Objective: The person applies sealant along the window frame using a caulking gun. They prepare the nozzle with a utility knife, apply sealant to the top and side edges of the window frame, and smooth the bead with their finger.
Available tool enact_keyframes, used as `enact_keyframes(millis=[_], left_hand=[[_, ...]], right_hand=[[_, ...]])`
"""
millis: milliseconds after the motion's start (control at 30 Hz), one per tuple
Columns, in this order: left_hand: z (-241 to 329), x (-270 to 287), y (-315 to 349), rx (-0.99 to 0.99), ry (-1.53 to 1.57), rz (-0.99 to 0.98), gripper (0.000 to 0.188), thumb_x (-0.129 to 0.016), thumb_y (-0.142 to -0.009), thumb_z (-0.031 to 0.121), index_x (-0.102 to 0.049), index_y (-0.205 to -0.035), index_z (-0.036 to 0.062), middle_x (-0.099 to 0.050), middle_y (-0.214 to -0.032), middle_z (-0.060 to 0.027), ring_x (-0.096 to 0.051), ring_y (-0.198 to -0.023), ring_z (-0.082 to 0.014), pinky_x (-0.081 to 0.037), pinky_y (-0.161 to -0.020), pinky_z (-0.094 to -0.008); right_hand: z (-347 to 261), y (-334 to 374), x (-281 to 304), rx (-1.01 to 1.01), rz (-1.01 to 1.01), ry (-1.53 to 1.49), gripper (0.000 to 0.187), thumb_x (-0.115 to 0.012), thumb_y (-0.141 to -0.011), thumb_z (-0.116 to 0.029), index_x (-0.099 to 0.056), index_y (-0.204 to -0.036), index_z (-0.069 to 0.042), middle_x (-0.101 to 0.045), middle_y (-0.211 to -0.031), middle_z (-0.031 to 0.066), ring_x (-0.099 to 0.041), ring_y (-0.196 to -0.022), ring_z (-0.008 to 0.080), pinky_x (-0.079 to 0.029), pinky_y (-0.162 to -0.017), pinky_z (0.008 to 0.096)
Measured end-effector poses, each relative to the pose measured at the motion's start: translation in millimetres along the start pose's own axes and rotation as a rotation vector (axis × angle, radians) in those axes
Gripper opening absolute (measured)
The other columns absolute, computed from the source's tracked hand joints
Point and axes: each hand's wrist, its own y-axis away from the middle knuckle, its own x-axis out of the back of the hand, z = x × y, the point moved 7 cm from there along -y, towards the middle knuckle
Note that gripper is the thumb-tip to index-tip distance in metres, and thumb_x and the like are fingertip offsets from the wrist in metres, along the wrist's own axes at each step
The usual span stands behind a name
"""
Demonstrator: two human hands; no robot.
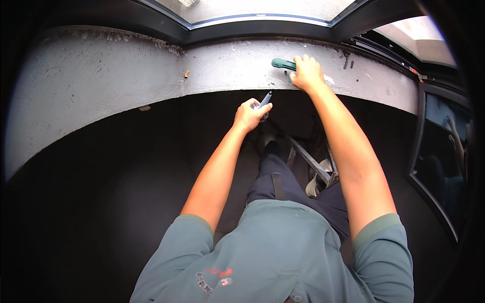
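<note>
On the pale ledge [227, 65], my right hand [308, 74] is closed round one end of a green utility knife [282, 63]. The other end of the knife points left. Just below it, a small dark and blue piece [287, 73] shows beside my fingertips; its kind is unclear. My left hand [246, 116] is closed on a slim grey-blue, pen-shaped tool [265, 99] with a dark tip pointing up toward the ledge. Something shiny shows under the fingers of that hand, mostly hidden.
A dark window frame [262, 29] runs behind the ledge. Dark bits [346, 60] and an orange scrap [186, 74] lie on it. An open dark sash [439, 151] stands at the right. Below, my legs are by a metal ladder-like frame [310, 159].
</note>
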Motion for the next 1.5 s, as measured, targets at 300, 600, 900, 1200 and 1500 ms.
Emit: enact_keyframes(millis=[300,600,900,1200,1500], left_hand=[[46,12,73,-0.201,0.417,-0.307,0.029,-0.081,-0.089,0.030,-0.063,-0.088,0.0073,-0.063,-0.074,-0.0003,-0.056,-0.067,-0.0078,-0.044,-0.064,-0.0249],[173,10,156,-0.434,0.318,-0.576,0.030,-0.082,-0.081,0.024,-0.063,-0.095,0.0063,-0.062,-0.085,0.0015,-0.056,-0.078,-0.0065,-0.047,-0.071,-0.0243],[300,58,254,-0.889,0.533,-0.542,0.048,-0.084,-0.080,0.036,-0.061,-0.105,0.0012,-0.069,-0.088,-0.0094,-0.068,-0.082,-0.0149,-0.055,-0.075,-0.0296],[320,139,335,-1.338,1.030,-0.580,0.071,-0.051,-0.095,0.070,-0.053,-0.119,0.0031,-0.065,-0.092,-0.0152,-0.067,-0.090,-0.0262,-0.047,-0.092,-0.0433],[296,141,299,-1.188,1.572,-0.666,0.073,-0.048,-0.094,0.074,-0.060,-0.116,0.0057,-0.068,-0.099,-0.0113,-0.064,-0.098,-0.0266,-0.046,-0.097,-0.0447]], right_hand=[[6,103,14,-0.007,0.177,-0.383,0.046,-0.077,-0.084,-0.022,-0.065,-0.125,-0.004,-0.065,-0.125,0.0180,-0.058,-0.122,0.0375,-0.047,-0.108,0.0448],[3,296,-56,-0.299,-0.508,-0.966,0.055,-0.078,-0.088,-0.038,-0.067,-0.127,0.000,-0.072,-0.117,0.0194,-0.070,-0.109,0.0278,-0.056,-0.093,0.0384],[-32,330,-69,-0.172,-0.892,-0.869,0.105,-0.079,-0.084,-0.061,-0.039,-0.155,0.005,-0.056,-0.148,0.0236,-0.054,-0.138,0.0320,-0.041,-0.117,0.0404],[16,327,-16,-0.257,-0.171,-1.867,0.060,-0.084,-0.087,-0.038,-0.057,-0.126,-0.001,-0.065,-0.115,0.0067,-0.061,-0.112,0.0189,-0.045,-0.107,0.0371],[97,414,87,-0.370,0.232,-2.148,0.076,-0.031,-0.101,-0.076,-0.058,-0.089,-0.006,-0.038,-0.060,0.0013,-0.035,-0.050,0.0158,-0.036,-0.059,0.0319]])
